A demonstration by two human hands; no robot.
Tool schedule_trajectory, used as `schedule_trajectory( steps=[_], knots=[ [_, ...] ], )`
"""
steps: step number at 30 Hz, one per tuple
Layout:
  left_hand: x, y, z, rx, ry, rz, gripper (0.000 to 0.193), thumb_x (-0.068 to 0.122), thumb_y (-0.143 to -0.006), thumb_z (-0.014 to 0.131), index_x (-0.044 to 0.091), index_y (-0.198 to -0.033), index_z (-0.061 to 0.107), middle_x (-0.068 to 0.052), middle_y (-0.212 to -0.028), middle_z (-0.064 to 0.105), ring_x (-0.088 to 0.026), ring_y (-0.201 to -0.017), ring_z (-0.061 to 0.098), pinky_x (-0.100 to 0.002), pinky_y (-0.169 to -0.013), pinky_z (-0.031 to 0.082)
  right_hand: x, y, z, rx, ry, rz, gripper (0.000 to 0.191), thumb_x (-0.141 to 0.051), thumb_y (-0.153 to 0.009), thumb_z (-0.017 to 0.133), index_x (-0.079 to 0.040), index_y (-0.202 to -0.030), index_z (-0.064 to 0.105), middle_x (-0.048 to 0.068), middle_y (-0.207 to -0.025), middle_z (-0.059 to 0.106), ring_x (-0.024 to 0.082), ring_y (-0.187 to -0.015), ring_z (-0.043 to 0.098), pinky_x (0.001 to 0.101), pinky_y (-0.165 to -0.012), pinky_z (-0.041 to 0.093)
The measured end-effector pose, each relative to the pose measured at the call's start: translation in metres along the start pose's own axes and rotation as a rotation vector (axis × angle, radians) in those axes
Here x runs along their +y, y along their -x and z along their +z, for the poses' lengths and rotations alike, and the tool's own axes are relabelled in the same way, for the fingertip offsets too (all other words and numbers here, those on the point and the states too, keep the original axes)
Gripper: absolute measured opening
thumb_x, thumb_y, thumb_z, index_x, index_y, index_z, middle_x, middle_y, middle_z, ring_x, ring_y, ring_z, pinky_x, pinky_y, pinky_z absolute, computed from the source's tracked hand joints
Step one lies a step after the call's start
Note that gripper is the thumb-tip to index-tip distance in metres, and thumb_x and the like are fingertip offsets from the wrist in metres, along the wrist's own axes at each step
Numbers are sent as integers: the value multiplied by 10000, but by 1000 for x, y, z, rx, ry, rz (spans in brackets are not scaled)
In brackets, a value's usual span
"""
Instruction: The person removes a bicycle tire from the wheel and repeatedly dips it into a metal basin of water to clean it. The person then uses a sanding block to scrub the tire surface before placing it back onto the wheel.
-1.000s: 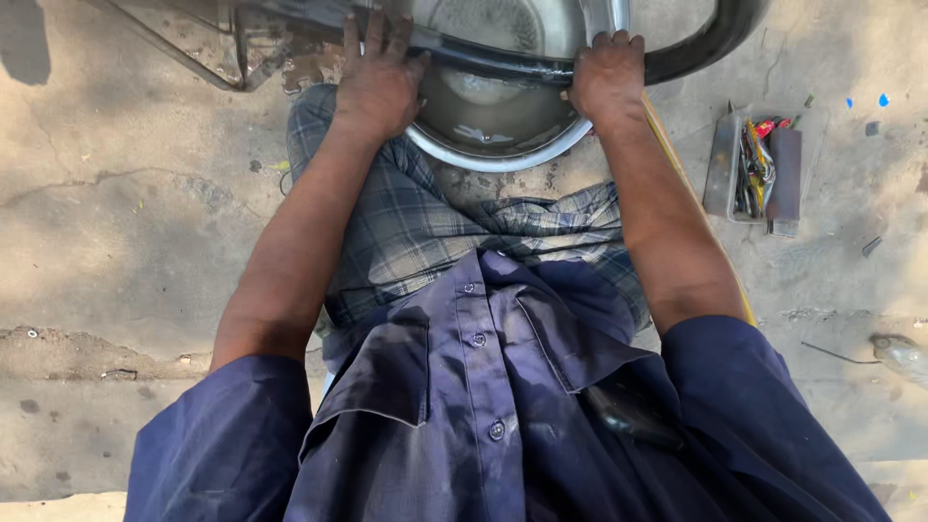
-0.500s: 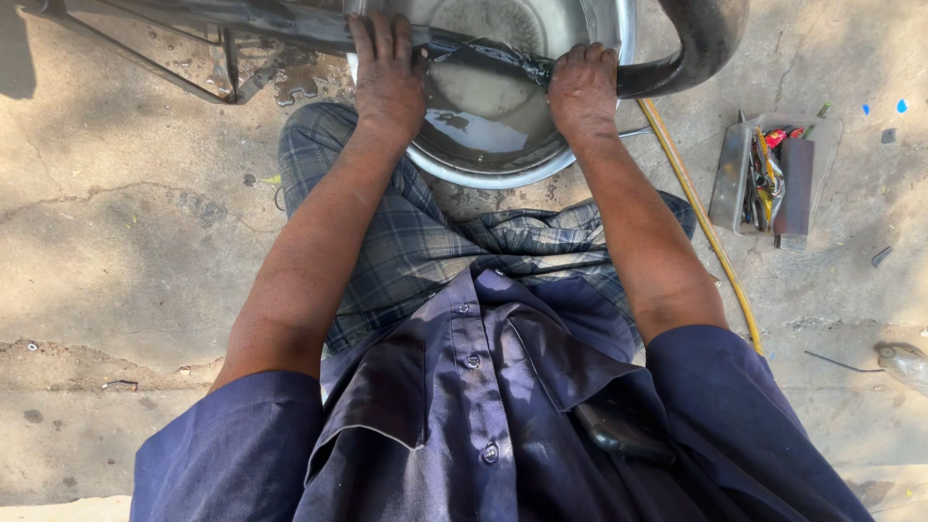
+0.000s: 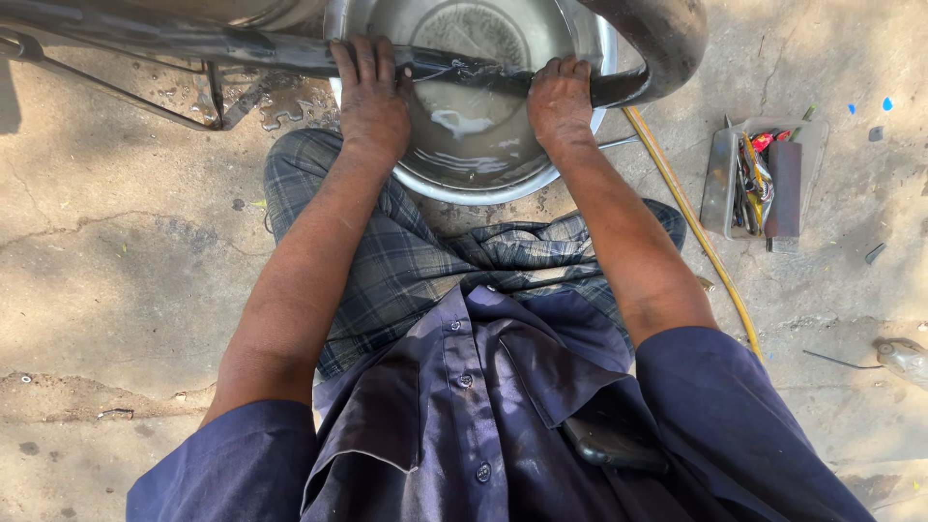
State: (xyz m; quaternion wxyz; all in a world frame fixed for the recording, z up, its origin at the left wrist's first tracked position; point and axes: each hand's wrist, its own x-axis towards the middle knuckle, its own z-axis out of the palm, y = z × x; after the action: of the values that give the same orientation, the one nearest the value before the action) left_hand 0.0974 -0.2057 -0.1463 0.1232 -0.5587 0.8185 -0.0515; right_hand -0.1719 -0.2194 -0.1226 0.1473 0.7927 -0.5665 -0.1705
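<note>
Both hands slid lower: left hand point(image 3: 372, 101) and right hand point(image 3: 561, 101) squeeze the wet black tube point(image 3: 464, 70) over the shiny bowl point(image 3: 483, 188); grey tool tray point(image 3: 720, 184) right.

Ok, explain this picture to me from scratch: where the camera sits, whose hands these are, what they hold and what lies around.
The camera sits on the person's head and looks down, so you see their own blue shirt and both arms. The left hand and right hand grip a black rubber tube stretched across a metal basin of cloudy water. The tube curves off on the right. On the concrete ground lie a small tray of tools and a yellow hose.
</note>
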Motion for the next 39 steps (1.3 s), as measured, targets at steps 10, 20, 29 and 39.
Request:
schedule_trajectory(
  steps=[10,20,29,39],
  knots=[
    [2,-5,6,3,38,-6,463,305,-1023,423,221,-1440,604,-206,-1605,325,-500,-1474,187,-739,-1134,-4,-2,-4,9,-18,27,13,319,-202,-943,568,-2,-1100,761,178,-1096,680,378,-1105,590,514,-969,398],
    [1,-2,3,-37,-10,10,497,319,-1015,469,224,-1488,591,-215,-1640,314,-508,-1499,186,-737,-1148,-7,-2,-3,15,-14,63,11,309,-197,-916,593,6,-1086,753,178,-1079,668,363,-1115,584,495,-973,395],
    [1,-9,7,-64,-25,13,536,298,-999,446,229,-1527,509,-228,-1631,285,-519,-1484,172,-735,-1139,-2,-2,-4,17,38,37,2,261,-182,-940,608,-17,-1073,760,149,-1067,683,338,-1079,598,486,-930,423],
    [-16,15,-31,78,207,35,465,333,-965,526,233,-1413,597,-213,-1631,317,-507,-1508,186,-677,-1200,55,35,17,-21,-25,-106,37,473,-454,-762,792,-92,-1061,745,114,-1134,688,312,-1101,627,463,-919,472]
  ],
)
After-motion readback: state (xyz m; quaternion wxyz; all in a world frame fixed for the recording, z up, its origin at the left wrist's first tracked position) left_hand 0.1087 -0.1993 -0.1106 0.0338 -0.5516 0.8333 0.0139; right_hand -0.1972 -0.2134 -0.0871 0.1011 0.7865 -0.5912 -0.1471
